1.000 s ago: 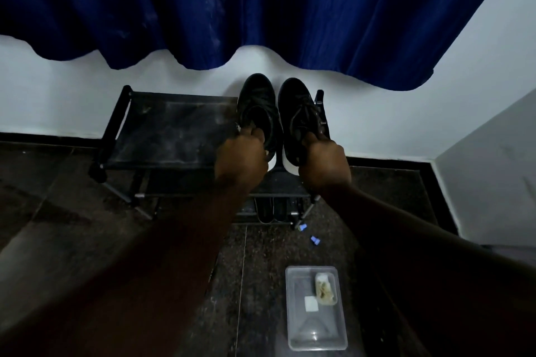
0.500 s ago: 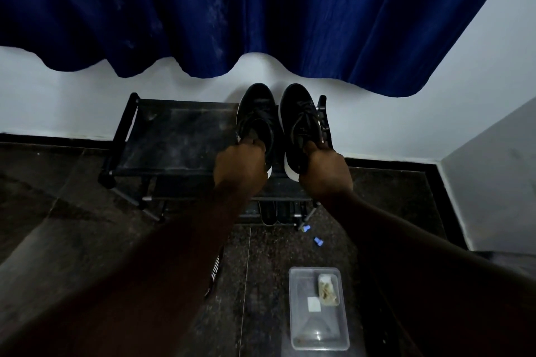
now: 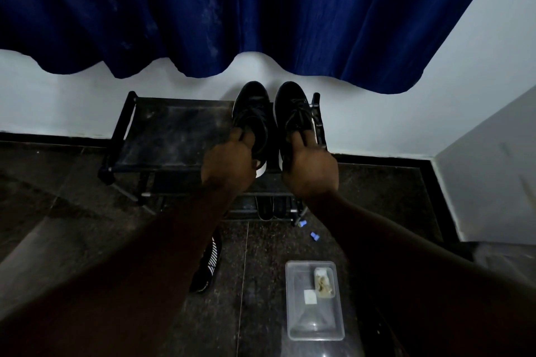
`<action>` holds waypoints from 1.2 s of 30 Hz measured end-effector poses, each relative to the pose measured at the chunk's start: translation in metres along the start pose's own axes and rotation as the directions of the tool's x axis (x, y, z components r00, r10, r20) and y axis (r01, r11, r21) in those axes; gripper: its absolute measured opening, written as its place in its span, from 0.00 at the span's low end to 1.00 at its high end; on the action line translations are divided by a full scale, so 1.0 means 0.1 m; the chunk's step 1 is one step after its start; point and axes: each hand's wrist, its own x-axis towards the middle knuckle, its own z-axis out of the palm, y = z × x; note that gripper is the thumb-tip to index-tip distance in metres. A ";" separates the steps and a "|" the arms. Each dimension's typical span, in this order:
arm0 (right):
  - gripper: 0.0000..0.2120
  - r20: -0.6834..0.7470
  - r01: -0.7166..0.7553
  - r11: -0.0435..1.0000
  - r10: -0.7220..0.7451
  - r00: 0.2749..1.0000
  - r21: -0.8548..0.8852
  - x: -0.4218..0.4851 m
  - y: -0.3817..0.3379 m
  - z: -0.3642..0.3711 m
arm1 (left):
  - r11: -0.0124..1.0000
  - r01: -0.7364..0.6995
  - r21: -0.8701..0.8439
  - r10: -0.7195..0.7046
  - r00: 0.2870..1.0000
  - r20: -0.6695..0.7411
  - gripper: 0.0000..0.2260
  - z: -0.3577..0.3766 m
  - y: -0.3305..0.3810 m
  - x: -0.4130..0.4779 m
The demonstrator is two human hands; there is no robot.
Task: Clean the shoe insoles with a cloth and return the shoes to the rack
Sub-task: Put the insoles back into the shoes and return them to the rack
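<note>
1. The left hand (image 3: 229,165) grips the heel end of the left black shoe (image 3: 251,113), its fingers curled into the opening.
2. The right hand (image 3: 311,168) grips the right black shoe (image 3: 291,107) the same way.
3. Both shoes lie side by side, toes to the wall, at the right end of the black shoe rack (image 3: 174,130), on its top shelf.
4. Both holds and the shoes' place match a second ago.
5. At lower centre, a striped shoe (image 3: 207,266) on the floor now shows from under the left forearm.
6. A clear plastic box (image 3: 314,324) lies at lower right.
</note>
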 end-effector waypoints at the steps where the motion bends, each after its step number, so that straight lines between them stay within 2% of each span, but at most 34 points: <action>1: 0.24 -0.016 0.018 1.000 -0.018 1.000 -0.007 -0.02 -0.01 -0.03 | 1.000 0.000 -0.007 0.000 1.000 -0.006 0.25 -0.02 -0.01 -0.03; 7: 0.19 -0.086 0.186 0.982 -0.186 0.979 -0.005 -0.25 -0.27 -0.02 | 0.998 0.025 -0.064 -0.030 0.996 -0.078 0.24 -0.05 -0.29 -0.32; 9: 0.17 -0.039 0.227 0.974 -0.227 0.973 0.022 -0.35 -0.44 0.07 | 0.999 0.022 -0.034 -0.024 0.999 -0.040 0.25 0.02 -0.46 -0.45; 11: 0.16 0.067 0.251 0.967 -0.253 0.965 0.028 -0.46 -0.65 0.18 | 0.998 0.046 -0.032 -0.046 0.999 0.000 0.24 0.11 -0.66 -0.59; 14: 0.20 0.232 0.213 0.975 -0.221 0.947 0.056 -0.62 -1.00 0.37 | 0.998 0.046 -0.031 -0.044 0.997 0.068 0.24 0.26 -0.97 -0.77; 19: 0.24 0.385 0.203 0.978 -0.203 0.900 0.042 -0.88 -1.63 0.83 | 0.999 -0.007 0.033 0.002 0.989 0.151 0.18 0.59 -1.51 -1.15; 24: 0.19 0.454 0.126 0.990 -0.141 0.880 0.063 -1.15 -2.02 1.48 | 1.000 0.018 0.010 -0.020 0.968 0.248 0.20 1.11 -2.08 -1.54; 31: 0.22 0.617 0.033 0.999 -0.035 0.786 0.015 -1.45 -2.26 2.52 | 0.991 0.129 -0.025 -0.101 0.871 0.480 0.24 2.11 -2.75 -1.89; 34: 0.27 0.671 0.001 0.999 -0.035 0.741 0.051 -1.48 -2.26 3.02 | 0.970 0.227 -0.089 -0.144 0.828 0.543 0.22 2.61 -2.95 -1.89; 36: 0.27 0.715 -0.041 0.994 -0.043 0.698 0.099 -1.52 -2.27 3.42 | 0.966 0.240 -0.093 -0.146 0.809 0.569 0.21 2.99 -3.06 -1.88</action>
